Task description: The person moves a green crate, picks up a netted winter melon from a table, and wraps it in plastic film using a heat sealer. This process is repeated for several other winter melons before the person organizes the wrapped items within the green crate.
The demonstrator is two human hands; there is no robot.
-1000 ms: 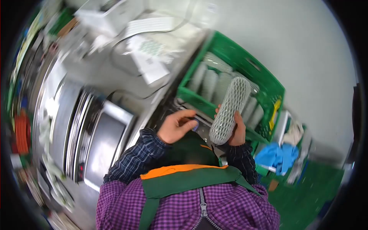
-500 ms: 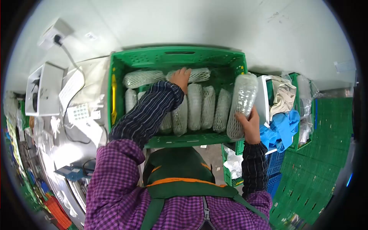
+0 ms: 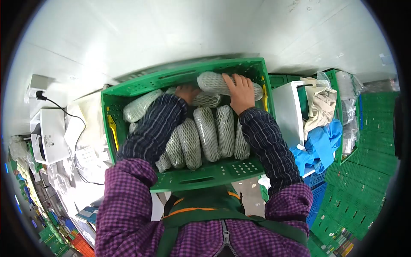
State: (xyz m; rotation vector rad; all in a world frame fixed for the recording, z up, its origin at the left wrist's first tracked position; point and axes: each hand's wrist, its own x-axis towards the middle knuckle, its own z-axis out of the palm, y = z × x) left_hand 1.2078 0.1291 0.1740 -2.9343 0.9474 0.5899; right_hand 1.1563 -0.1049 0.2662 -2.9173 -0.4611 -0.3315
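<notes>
A green plastic crate holds several long, rounded packs in white foam netting and clear wrap; what is inside the netting I cannot make out. My right hand grips a net-sleeved pack from above, at the crate's back right, where it lies crosswise. Partly under it is another net-sleeved pack, and my left hand is closed on its left end, fingertips partly hidden. A further pack lies slanted at the back left. In front, a row of packs lies side by side.
Right of the crate stands a white box with beige and blue cloth. Beyond it are green crates. On the left, a white box, a black cable and papers lie on a worktop. A white wall rises behind.
My right hand has carried its pack from the crate's right rim into the back right, turning it crosswise. My left hand stays at the back row. The crate looks tilted and shifted with the view.
</notes>
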